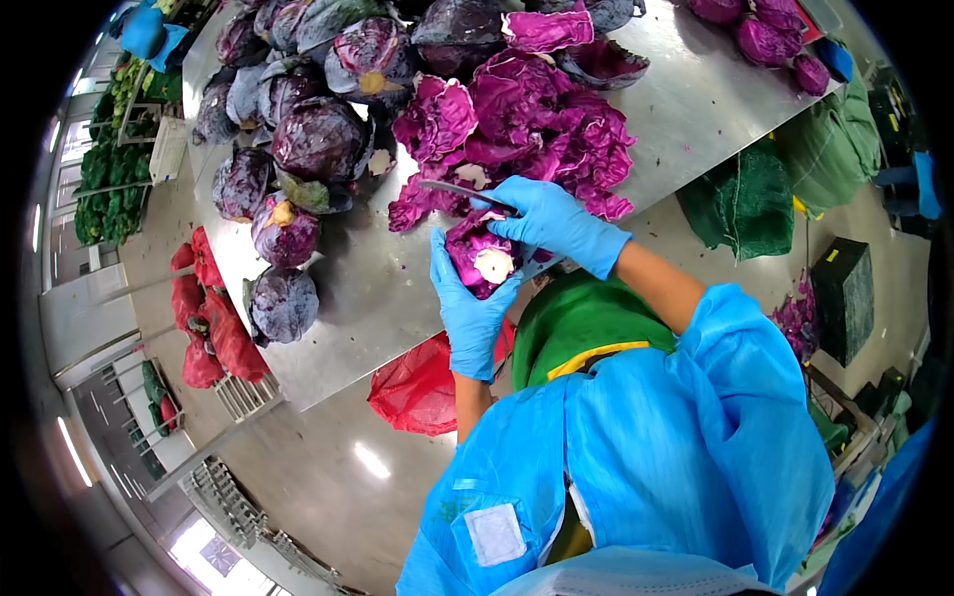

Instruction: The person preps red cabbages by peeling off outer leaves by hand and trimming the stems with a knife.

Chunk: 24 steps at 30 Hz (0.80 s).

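Observation:
My left hand (471,313), in a blue glove, is wrapped round a red cabbage (465,260) at the near edge of the metal table. The cabbage's pale cut stem end faces up toward me. My right hand (558,221), gloved too, grips a knife (459,189) whose blade points left, above the cabbage. The handle is mostly hidden in my fingers. Just beyond my hands lies a heap of loose purple cabbage leaves (542,124). Left of it, several whole red cabbages (320,139) with dark outer leaves are piled up.
Several peeled cabbages (767,42) sit at the table's (686,129) far right. Below the edge are a red mesh bag (412,387) and a green sack (740,204). Filled red sacks (224,333) stand at left, a black crate (843,298) at right.

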{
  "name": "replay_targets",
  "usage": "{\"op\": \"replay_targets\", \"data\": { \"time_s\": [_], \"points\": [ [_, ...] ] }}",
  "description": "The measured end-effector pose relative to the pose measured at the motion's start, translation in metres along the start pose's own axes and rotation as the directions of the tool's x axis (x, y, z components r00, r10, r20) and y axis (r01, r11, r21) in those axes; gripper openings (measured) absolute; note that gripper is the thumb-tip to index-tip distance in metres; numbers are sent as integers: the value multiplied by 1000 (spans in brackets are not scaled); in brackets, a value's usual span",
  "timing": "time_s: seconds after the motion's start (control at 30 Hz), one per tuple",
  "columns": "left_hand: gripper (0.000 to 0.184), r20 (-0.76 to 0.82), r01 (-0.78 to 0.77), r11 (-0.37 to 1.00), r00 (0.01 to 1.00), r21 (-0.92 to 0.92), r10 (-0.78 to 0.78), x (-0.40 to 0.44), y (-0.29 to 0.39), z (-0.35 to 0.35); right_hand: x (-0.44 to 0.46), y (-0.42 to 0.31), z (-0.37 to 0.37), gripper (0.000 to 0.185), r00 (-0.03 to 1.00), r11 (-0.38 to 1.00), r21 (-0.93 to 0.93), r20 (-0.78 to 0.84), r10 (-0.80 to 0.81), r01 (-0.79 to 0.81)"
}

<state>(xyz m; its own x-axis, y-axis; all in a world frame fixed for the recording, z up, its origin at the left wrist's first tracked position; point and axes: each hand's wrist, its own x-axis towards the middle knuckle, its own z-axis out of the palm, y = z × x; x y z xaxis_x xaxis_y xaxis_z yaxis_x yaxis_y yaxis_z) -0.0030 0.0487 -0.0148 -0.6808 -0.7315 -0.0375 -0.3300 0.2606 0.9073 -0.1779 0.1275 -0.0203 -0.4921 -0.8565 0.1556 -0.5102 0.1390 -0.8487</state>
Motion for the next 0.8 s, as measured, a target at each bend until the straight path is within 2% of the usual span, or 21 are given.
{"op": "replay_targets", "data": {
  "time_s": [0.07, 0.1, 0.13, 0.2, 0.3, 0.33, 0.37, 0.4, 0.43, 0.53, 0.57, 0.6, 0.67, 0.7, 0.77, 0.8],
  "points": [
    [107, 63, 66, 994, 996, -92, -60, 1, 3, -9, 4, 4, 6, 38, 996, 969, 243, 66, -59, 41],
    [101, 103, 235, 923, 971, -305, -213, 1, 8, -9, -1, -1, 5, 34, 988, 976, 215, 151, 11, -44],
    [96, 141, 381, 779, 922, -498, -361, 1, 15, -10, -4, -6, 8, 38, 987, 986, 114, 97, -131, 120],
    [89, 161, 353, 781, 935, -515, -316, 1, 5, -12, -8, -16, 8, 39, 963, 963, 35, 20, -270, 269],
    [93, 105, 126, 825, 991, -551, -82, -1, 14, -9, -2, -22, -10, 38, 924, 925, -10, 56, -379, 380],
    [96, 64, 21, 932, 998, -361, 2, 0, 13, -11, 0, -25, -16, 36, 934, 941, 2, 120, -336, 338],
    [99, 42, -89, 984, 994, -155, 96, 4, 12, -12, 3, -28, -24, 34, 938, 955, 7, 185, -293, 297],
    [102, 41, -194, 979, 981, 61, 192, 8, 12, -13, 5, -34, -34, 33, 936, 967, 9, 248, -249, 255],
    [103, 59, -220, 975, 974, -4, 220, 13, -4, -9, 10, -46, -42, 34, 915, 984, 90, 365, -175, 152],
    [100, 122, -240, 956, 968, 169, 221, 17, 3, -12, 18, -59, -49, 26, 905, 921, 313, 278, -322, 232],
    [98, 122, -273, 930, 961, 245, 250, 18, 12, -12, 26, -56, -49, 26, 950, 907, 391, 189, -249, 160],
    [97, 118, -180, 950, 981, 256, 154, 16, 5, -13, 34, -83, -78, 28, 887, 731, 530, 399, 233, -430],
    [98, 155, -277, 933, 957, 229, 246, 17, 11, -15, 51, -53, -81, 33, 933, 463, 819, 234, 272, -340],
    [101, 133, -265, 950, 961, 168, 244, 14, 9, -15, 49, -49, -83, 40, 913, 589, 715, 178, 367, -376],
    [103, 76, -118, 989, 989, -92, 125, 11, 8, -12, 31, -23, -64, 44, 951, 848, 430, 149, 271, -309],
    [105, 61, -43, 973, 996, -225, 58, 10, 8, -11, 20, -5, -50, 47, 964, 931, 261, 148, 222, -255]
  ]
}}
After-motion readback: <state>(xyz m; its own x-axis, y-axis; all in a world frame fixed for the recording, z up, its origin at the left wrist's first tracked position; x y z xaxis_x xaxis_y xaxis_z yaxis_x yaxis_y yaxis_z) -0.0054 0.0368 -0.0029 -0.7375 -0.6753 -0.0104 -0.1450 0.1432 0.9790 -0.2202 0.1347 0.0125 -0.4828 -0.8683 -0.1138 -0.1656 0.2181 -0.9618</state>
